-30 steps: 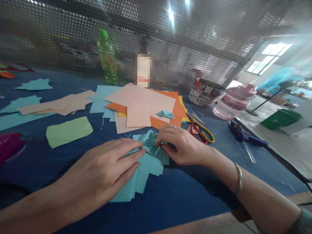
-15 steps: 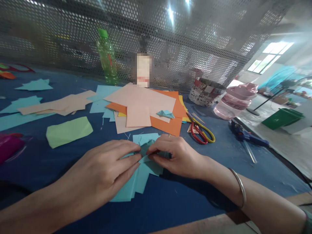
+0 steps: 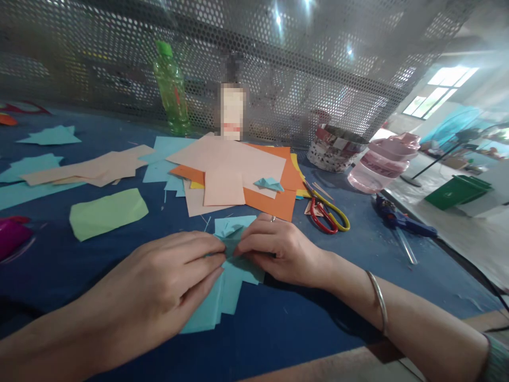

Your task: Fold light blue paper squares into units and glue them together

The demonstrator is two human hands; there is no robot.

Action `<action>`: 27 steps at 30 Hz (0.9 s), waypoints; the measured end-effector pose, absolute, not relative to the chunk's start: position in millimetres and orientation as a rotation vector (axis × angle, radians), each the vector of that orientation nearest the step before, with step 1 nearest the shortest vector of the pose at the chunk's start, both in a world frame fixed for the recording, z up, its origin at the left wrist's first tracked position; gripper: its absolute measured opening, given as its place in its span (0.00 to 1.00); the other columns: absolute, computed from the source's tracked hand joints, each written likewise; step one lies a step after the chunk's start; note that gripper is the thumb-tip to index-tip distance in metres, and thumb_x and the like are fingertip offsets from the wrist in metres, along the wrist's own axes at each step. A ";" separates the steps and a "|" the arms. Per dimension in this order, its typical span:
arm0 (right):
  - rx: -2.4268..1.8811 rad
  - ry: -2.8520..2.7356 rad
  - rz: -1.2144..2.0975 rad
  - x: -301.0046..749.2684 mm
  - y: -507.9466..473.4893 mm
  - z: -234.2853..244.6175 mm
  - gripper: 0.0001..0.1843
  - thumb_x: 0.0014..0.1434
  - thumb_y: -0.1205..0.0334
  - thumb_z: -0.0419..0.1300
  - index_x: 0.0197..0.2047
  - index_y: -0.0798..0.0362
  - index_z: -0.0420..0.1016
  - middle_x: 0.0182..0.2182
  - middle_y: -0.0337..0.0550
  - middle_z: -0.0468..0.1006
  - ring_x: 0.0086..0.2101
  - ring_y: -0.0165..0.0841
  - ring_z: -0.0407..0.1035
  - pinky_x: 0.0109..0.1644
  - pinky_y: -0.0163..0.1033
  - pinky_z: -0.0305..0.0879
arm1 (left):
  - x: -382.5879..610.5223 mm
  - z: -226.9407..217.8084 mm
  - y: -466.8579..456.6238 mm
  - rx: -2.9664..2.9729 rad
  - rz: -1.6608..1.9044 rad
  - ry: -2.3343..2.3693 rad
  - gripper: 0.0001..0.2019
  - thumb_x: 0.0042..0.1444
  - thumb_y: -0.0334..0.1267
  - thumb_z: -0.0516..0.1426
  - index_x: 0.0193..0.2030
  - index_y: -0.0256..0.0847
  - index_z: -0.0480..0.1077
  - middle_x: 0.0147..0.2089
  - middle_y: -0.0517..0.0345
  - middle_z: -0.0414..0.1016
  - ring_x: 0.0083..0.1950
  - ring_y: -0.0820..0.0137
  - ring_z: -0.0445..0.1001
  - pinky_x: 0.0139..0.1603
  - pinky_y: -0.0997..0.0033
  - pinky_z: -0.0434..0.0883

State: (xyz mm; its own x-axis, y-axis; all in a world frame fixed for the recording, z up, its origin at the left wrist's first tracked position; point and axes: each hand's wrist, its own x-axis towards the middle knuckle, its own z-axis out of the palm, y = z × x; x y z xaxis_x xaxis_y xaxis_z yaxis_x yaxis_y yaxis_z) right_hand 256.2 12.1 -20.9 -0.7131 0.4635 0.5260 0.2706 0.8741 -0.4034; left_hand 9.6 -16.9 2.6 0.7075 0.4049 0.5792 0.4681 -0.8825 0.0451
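In the head view, a small light-blue piece of paper is partly folded between my fingertips. My left hand has its fingers together, their tips holding the paper's left side. From the right, my right hand pinches the same paper with thumb and fingers. Beneath both hands lie several light-blue paper sheets, loosely overlapped. My fingers hide much of the fold. A small folded blue paper shape rests beyond, on the pink and orange paper.
Scissors and a glue gun lie to the right. Behind them stand a patterned round container and a pink bottle. Green paper lies left; a green bottle stands by the mesh panel.
My right fingers have shifted slightly left and flatter on the blue paper, closer to my left fingertips. The view has moved a little.
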 end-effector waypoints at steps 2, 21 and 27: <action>-0.510 -2.412 0.362 256.9 12.9 -21.0 0.10 0.68 0.75 0.58 0.43 0.54 0.80 0.40 0.47 0.84 0.41 0.34 0.76 0.48 0.41 0.74 | 7.6 2.9 -16.3 -2.827 -0.902 -0.700 0.17 0.72 0.30 0.51 0.42 0.40 0.82 0.44 0.54 0.87 0.45 0.64 0.85 0.46 0.65 0.82; -0.509 -2.500 0.203 258.3 12.2 -18.6 0.10 0.71 0.72 0.56 0.43 0.55 0.78 0.41 0.48 0.83 0.42 0.35 0.75 0.48 0.39 0.75 | -0.3 0.5 -15.5 -2.857 -0.742 -0.628 0.16 0.73 0.34 0.50 0.45 0.45 0.81 0.49 0.57 0.85 0.50 0.65 0.83 0.52 0.66 0.81; -0.460 -2.543 0.133 257.6 11.2 -14.5 0.12 0.70 0.74 0.54 0.40 0.55 0.78 0.41 0.48 0.84 0.41 0.35 0.75 0.47 0.39 0.74 | 4.9 -1.4 -19.6 -2.818 -0.832 -0.663 0.18 0.75 0.34 0.49 0.41 0.44 0.81 0.47 0.56 0.86 0.48 0.65 0.83 0.51 0.65 0.80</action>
State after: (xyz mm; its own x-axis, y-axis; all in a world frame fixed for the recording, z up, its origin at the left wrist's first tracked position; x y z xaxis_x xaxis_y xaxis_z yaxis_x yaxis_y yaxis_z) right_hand 257.6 11.2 -14.5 -0.7919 0.3506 0.5000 0.2964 0.9365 -0.1873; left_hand 4.9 -19.6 -1.4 0.7518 0.3743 0.5428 0.4455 -0.8953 0.0003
